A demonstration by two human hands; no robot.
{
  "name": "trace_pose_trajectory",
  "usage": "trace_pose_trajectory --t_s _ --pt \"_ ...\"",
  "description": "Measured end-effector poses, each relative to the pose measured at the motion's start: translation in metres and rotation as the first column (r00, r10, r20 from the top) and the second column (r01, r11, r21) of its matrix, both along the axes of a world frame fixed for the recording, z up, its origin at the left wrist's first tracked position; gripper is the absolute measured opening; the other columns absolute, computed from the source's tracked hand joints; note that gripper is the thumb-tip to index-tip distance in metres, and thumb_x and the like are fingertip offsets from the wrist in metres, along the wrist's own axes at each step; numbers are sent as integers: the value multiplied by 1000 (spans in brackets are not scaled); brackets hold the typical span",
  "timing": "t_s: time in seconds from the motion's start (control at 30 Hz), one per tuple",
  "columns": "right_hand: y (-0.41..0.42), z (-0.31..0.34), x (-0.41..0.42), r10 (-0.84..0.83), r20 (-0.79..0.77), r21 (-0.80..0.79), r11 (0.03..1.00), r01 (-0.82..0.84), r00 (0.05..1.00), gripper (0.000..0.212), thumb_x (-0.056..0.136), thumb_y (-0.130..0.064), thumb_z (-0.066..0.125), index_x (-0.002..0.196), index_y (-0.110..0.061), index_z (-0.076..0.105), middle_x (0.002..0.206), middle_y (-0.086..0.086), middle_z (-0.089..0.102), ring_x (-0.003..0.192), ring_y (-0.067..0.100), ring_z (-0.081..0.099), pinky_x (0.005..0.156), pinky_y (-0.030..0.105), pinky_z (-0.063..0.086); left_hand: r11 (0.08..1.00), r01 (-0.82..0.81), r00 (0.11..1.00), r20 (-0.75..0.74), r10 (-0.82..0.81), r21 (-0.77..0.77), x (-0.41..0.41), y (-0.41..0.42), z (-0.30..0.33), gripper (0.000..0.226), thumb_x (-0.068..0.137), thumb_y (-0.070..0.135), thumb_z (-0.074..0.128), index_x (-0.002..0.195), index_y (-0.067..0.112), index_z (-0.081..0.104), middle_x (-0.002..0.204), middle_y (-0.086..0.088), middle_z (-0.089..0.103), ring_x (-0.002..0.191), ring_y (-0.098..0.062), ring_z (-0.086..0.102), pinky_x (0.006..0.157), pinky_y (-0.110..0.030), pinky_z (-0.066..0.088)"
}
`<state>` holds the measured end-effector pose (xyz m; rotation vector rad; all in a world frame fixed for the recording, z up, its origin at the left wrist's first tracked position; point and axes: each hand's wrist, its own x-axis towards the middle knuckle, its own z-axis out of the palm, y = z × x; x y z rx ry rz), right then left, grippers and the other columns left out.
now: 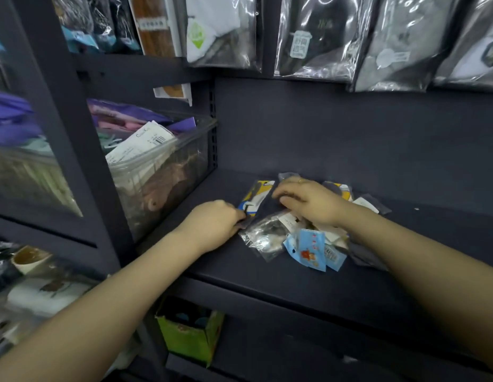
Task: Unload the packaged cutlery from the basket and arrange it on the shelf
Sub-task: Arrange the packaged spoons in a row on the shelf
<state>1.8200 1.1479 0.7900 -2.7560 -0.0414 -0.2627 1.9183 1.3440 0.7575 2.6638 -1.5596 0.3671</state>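
Both hands [212, 224] [308, 202] gripping half-hidden packets [267, 235] on shelf [294, 285], contents indistinct.

Small plastic-wrapped cutlery packets [303, 238] lie heaped on the dark shelf [322, 293].

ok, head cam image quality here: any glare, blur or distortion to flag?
Head view: strong glare streaks on the hanging plastic bags up top; wide-angle bending of the shelf edges; left edge soft and smeared around the clear bin; dim, flat light. The left hand, right hand and packets are fairly sharp, their print unreadable.
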Motion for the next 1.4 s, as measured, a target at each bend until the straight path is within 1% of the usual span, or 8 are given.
trace_pose_trajectory --t_s 0.17,0.33,0.5,0.67,0.87,1.0,1.13,1.4 --pt "28 13 19 151 -7 -98 984 -151 988 47 88 -20 60 133 -22 50 133 -10 47 123 7 37 105 17 22 907 9 995 -90 -51 -422 -1 17 19 16 84 31 60 86 16 64 83 -7 71 84 -28 66 71 -37 51" --pt "25 22 36 49 285 -156 988 -4 957 25 85 -24 62 108 -17 66 104 1 68 104 23 56 95 42 43 607 -110 856 -386 -345 -787 -1 17 44 15 80 9 68 86 22 69 69 15 69 64 3 60 63 -13 47" --pt "32 38 38 66 456 -80 996 -33 888 26 89 -17 55 64 -15 49 64 -8 46 63 19 48 62 33 41 156 -509 607 -482 -632 -846 -3 -3 60 34 85 -6 54 98 24 44 96 5 58 77 -6 61 77 -21 51" --pt "51 47 45 10 312 -31 1000 -1 950 22 98 -16 38 114 -5 49 84 5 55 65 22 57 60 29 42 509 -428 487 -665 -567 -747 -23 -20 49 29 95 10 42 113 32 49 111 9 58 110 -16 58 86 -27 50" --pt "45 66 32 167 -67 750 659 -60 984 36 102 -23 30 135 -17 41 106 17 59 83 29 63 71 27 58 557 -404 434 -688 -581 -725 -22 -28 52 18 98 22 38 100 21 55 89 2 66 77 -5 66 75 -26 54" --pt "1 50 20 33 -47 359 933 -14 998 23 94 -11 49 117 -14 55 101 -4 59 81 16 61 72 23 51 690 -521 279 -864 -420 -504 -5 -31 44 11 97 8 40 92 8 50 74 -13 62 47 -16 62 48 -25 54" --pt "-35 33 -1 38 -373 55 998 -19 927 32 85 -24 65 117 -21 60 107 -15 59 96 0 58 82 13 43 876 -402 745 -651 144 -266 24 -31 23 11 87 17 57 87 6 56 75 -6 59 74 -25 57 53 -27 37" --pt "-28 21 -3 142 -370 -75 980 -182 918 49 75 -37 73 120 -35 57 109 -19 49 99 -5 47 84 10 37 914 -338 900 -361 243 -226 45 -33 5 40 89 29 55 124 12 51 118 -17 56 111 -36 52 95 -42 44"
